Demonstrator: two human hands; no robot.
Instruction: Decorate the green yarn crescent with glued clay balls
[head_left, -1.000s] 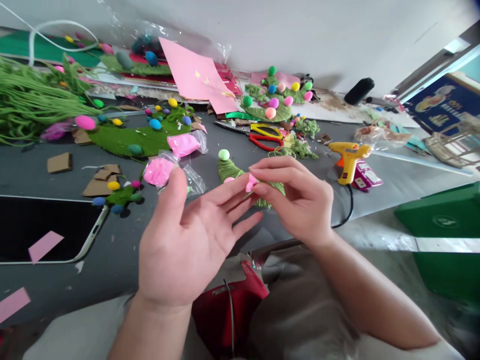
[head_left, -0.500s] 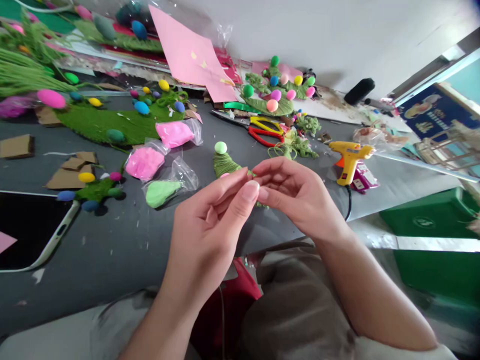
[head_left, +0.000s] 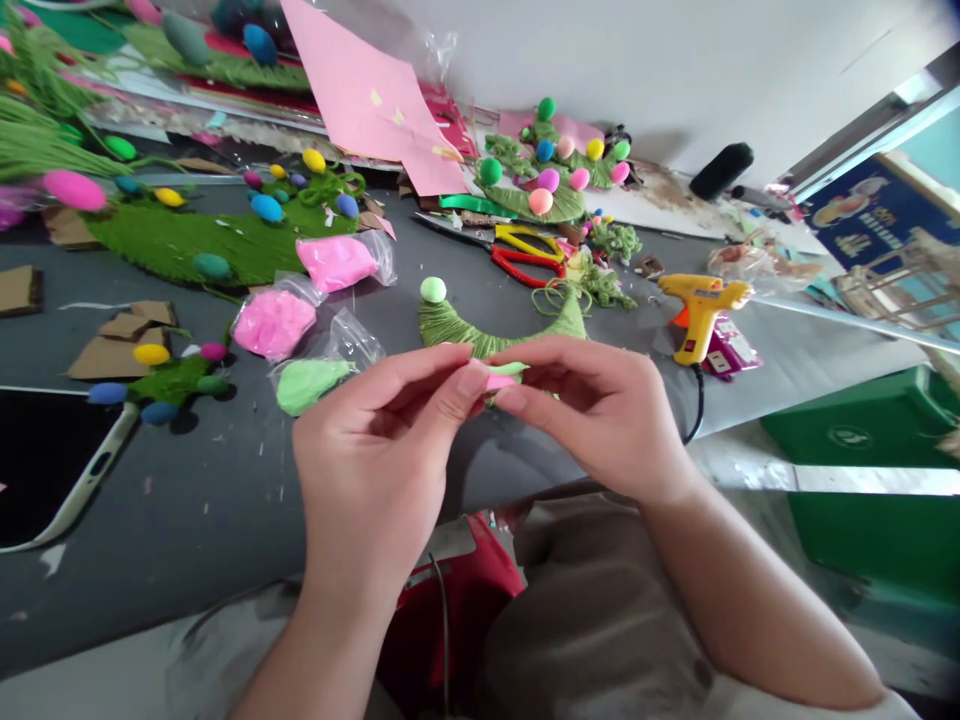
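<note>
My left hand (head_left: 379, 435) and my right hand (head_left: 604, 410) meet over the table. Pinched between the fingertips of both is a small piece of pink and light green modelling clay (head_left: 504, 380). Just behind the fingers lies a crescent wrapped in green yarn (head_left: 448, 326), with a pale green ball (head_left: 433, 290) at its left tip. Part of the crescent's lower edge is hidden by my hands. To the left are bags of pink clay (head_left: 276, 320) and a bag of light green clay (head_left: 311, 385).
Red-and-yellow-handled scissors (head_left: 525, 262) lie behind the crescent. A yellow glue gun (head_left: 697, 310) stands at the right, its cord hanging down. A phone (head_left: 56, 460) and cardboard scraps (head_left: 112, 355) are at the left. Several yarn pieces with coloured balls (head_left: 551, 180) sit at the back.
My hands have shifted slightly left and parted a little, and the pink and green clay now shows between the fingertips. More of the yarn-wrapped crescent is visible.
</note>
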